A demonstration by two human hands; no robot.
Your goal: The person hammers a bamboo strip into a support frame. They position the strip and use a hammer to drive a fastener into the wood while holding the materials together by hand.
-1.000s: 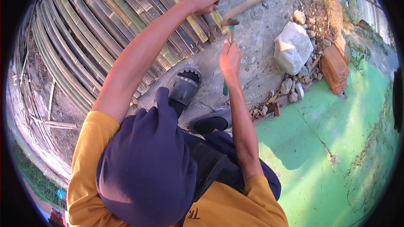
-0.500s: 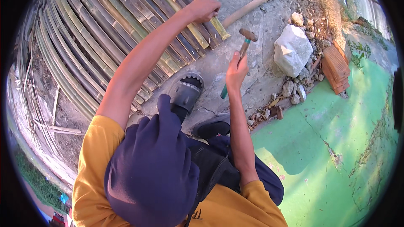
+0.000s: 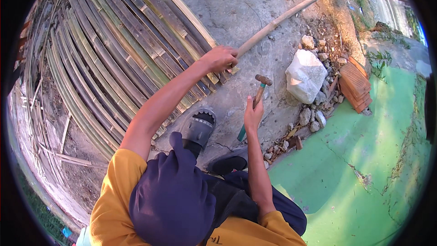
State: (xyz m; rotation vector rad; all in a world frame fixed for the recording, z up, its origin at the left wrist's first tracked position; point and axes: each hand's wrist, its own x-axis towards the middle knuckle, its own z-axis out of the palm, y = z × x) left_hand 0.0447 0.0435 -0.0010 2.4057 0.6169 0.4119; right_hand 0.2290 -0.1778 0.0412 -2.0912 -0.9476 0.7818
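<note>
My left hand (image 3: 220,59) is closed over the near end of the outermost bamboo slat (image 3: 191,18), the pale one on the right of a row of split bamboo slats (image 3: 132,41). Its fingertips point down and are hidden, so what they pinch does not show. In my right hand (image 3: 253,117) is a hammer (image 3: 259,94), gripped by its wooden and green handle. The rusty hammer head points up and away from me, apart from the bamboo.
A round wooden pole (image 3: 277,23) lies on the concrete beyond my left hand. To the right are a big white rock (image 3: 306,76), several small stones, stacked orange tiles (image 3: 356,86) and a green-painted floor (image 3: 364,155). My grey shoe (image 3: 199,127) stands near the slat ends.
The view has shifted, and the slats and rocks sit differently in it. My left hand stays at the slat's end; the hammer, still in my right hand, appears lower and slightly turned.
</note>
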